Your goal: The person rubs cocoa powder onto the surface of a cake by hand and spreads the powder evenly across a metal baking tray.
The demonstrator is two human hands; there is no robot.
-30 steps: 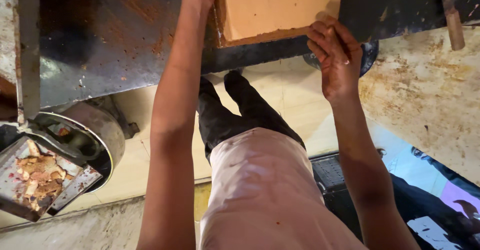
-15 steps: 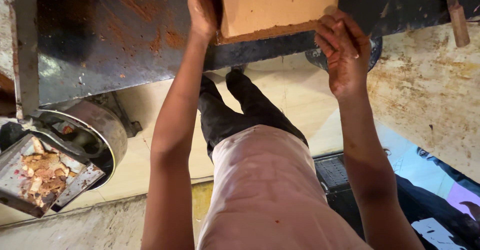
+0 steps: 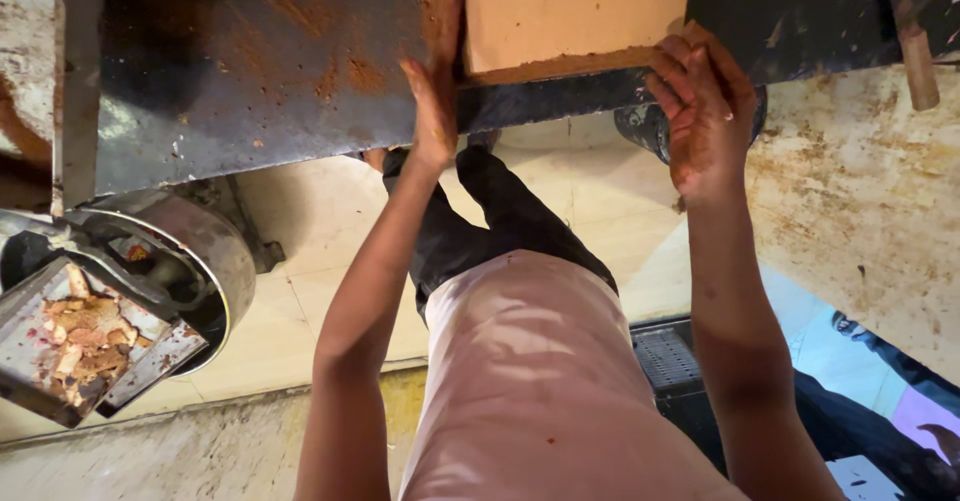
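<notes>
A tan clay block (image 3: 575, 11) lies on a dark metal table (image 3: 260, 71) at the top of the head view. My left hand (image 3: 435, 111) is flat and upright against the block's left edge, fingers together. On the block's near right corner rests my right hand (image 3: 705, 111), its fingers curled over the edge. Reddish clay dust covers the table beside my left hand. The block's far part runs out of the frame.
A round metal drum (image 3: 190, 251) with a metal scoop (image 3: 60, 351) full of clay bits stands at the lower left. A wooden stick (image 3: 915, 56) lies at the table's upper right. Pale floor tiles (image 3: 320, 281) and a stained wall (image 3: 860, 211) lie below.
My left hand has come down along the block's left edge toward me. The right hand has stayed on the near right corner. The view has shifted slightly.
</notes>
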